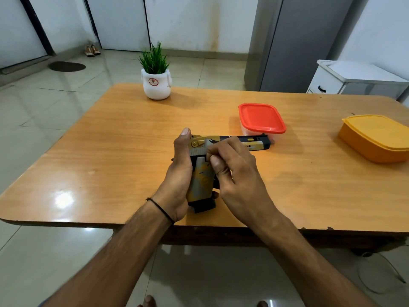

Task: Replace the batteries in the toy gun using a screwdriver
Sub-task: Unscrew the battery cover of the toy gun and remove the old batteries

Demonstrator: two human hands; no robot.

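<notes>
Gun (pixel 202 176) is at the table's (pixel 110 140) near centre, barrel pointing right toward the red box (pixel 261 118). Left hand (pixel 179 180) wraps the grip, thumb raised behind the slide. Right hand (pixel 239 173), fingers curled tight, pinches the frame above the grip.

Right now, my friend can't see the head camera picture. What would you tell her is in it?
Two hands hold a yellow and grey toy gun at a wooden table: the left hand grips the handle, the right hand pinches at its side. Behind sit a red-lidded box, a yellow box and a potted plant.
</notes>
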